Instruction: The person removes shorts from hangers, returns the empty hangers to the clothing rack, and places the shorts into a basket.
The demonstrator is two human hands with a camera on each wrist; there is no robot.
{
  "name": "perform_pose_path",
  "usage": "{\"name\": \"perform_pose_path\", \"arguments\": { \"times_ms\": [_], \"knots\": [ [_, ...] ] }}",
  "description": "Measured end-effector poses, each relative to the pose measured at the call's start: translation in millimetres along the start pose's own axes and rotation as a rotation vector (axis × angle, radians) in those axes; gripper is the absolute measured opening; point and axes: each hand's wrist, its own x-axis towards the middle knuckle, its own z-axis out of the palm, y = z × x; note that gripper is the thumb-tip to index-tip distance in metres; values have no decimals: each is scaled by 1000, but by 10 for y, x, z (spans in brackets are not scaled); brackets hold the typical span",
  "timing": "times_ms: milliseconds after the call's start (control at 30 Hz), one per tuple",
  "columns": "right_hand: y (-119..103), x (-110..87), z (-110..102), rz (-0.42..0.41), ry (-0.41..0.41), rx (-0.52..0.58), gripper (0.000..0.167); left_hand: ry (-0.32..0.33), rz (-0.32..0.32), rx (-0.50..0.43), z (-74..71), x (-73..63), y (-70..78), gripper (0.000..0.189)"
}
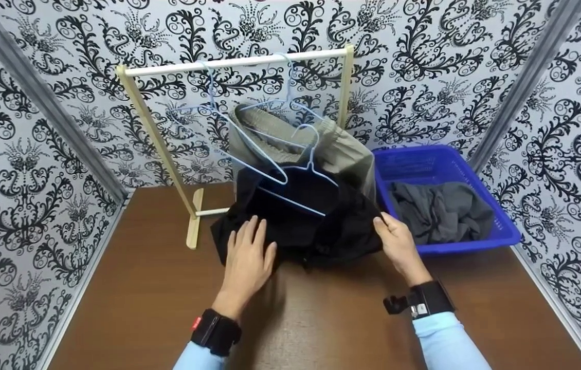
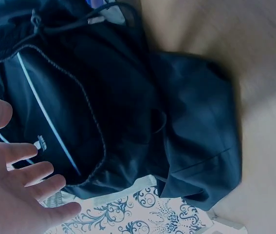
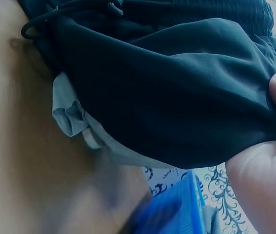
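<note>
Black shorts (image 1: pixel 347 231) with an elastic waistband and a drawstring (image 2: pixel 74 25) spread in front of the rack. Inside their waist opening lies a light-blue wire hanger (image 1: pixel 312 154), its bottom bar crossing the dark cloth. My right hand (image 1: pixel 398 244) pinches the shorts' right edge between thumb and fingers, which the right wrist view confirms. My left hand (image 1: pixel 249 257) is at the lower left of the shorts, fingers extended and spread. In the left wrist view that hand (image 2: pixel 18 180) holds nothing; whether it touches the cloth I cannot tell.
A wooden rack (image 1: pixel 239 62) stands behind, bearing a bare blue hanger (image 1: pixel 212 85) and beige trousers or shorts (image 1: pixel 349 149) on another hanger. At the right, a blue basket (image 1: pixel 506 239) contains dark grey cloth (image 1: pixel 445 210). Patterned walls enclose the brown table (image 1: pixel 136 288).
</note>
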Motion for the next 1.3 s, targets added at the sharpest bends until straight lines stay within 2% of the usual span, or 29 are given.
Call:
{"name": "perform_pose_path", "arguments": {
  "times_ms": [367,700,1033,1167,1300],
  "knots": [
    [149,-101,-147,6,25,-25,36,-5,19,1,-45,135,9,51],
    [184,-193,-211,17,-1,-46,36,22,27,-24,-97,294,-5,52],
    [265,-241,-212,-43,-9,-37,25,90,44,-37,-62,439,-64,53],
    [279,-268,-224,-67,-46,-76,24,88,42,-46,-40,464,-91,53],
    [285,-286,-239,-117,-75,-107,21,51,18,-49,-30,471,-110,55]
  ]
}}
